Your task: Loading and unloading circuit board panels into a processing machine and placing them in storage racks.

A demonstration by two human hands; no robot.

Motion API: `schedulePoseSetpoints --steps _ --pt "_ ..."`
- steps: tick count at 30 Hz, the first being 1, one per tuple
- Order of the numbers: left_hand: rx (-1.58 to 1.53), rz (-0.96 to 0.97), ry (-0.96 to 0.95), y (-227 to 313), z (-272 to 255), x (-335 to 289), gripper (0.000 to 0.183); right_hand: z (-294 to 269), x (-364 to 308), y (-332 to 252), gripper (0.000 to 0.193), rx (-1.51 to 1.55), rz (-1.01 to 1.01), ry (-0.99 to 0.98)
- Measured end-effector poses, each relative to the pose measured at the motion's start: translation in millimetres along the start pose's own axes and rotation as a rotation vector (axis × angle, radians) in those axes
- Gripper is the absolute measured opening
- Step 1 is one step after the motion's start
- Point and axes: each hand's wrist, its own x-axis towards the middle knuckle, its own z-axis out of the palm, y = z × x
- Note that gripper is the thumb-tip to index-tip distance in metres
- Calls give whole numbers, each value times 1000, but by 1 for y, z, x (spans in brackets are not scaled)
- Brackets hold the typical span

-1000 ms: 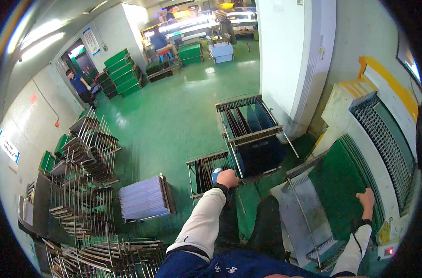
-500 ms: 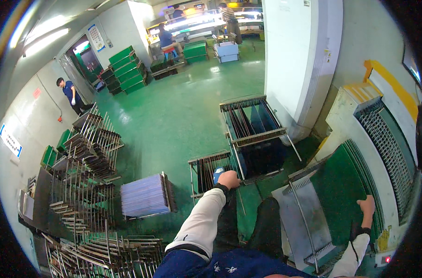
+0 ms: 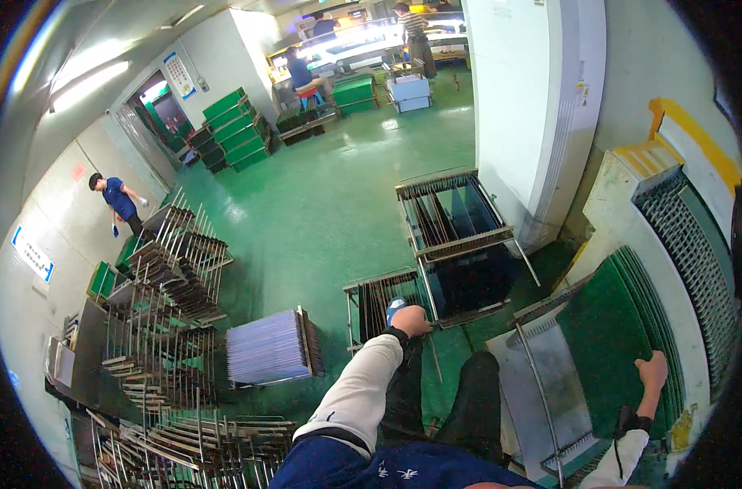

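Green sheets [image 3: 603,342]: a layered set lying at the right hand [image 3: 653,369], spreading from its fingers toward the middle of the body; their outer edges show as separate layers.
Right hand: bent at the outer edge of the green sheets, thumb side toward them; whether the fingers pinch a sheet, I cannot tell.
Left hand [image 3: 412,319]: curled, well apart from the right, just beside a blue-and-white shoe [image 3: 396,306]; whether it grips anything, I cannot tell.
Sheet handling: each looks thin, broad and fairly light, probably springy rather than soft; the smooth faces may slip or scuff.
Sheet hold: the free outer edge beside the right hand seems the best place, with a second grip on the opposite edge to limit bending.
Grey sheet [image 3: 546,379]: left of the right hand, beside the green ones, with a metal rod across it.
Toothed rack [image 3: 550,301]: its rail lies between the two hands, farther out than the right.
Roller machine [image 3: 685,261]: beyond and right of the right hand, pale-cased.
Tall rack [image 3: 461,242]: ahead of the left hand, with dark sheets standing in it.
Small rack [image 3: 379,281]: just beyond the left hand, slightly left.
Violet stack [image 3: 269,346]: well left of the left hand, on the floor.
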Motion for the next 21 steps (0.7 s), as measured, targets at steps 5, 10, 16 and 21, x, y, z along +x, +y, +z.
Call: schedulePoseSetpoints --steps 5,10,16,21 --pt "22 19 16 1 3 3 34 -3 -4 0 48 8 7 -33" --pt "24 8 17 -3 12 8 34 -5 -9 -7 54 -1 22 -3" --pt "50 11 29 -1 14 10 34 -16 -12 -15 59 -30 37 -98" --pt "67 -37 -21 8 13 12 33 -21 -14 -17 59 -16 48 -110"
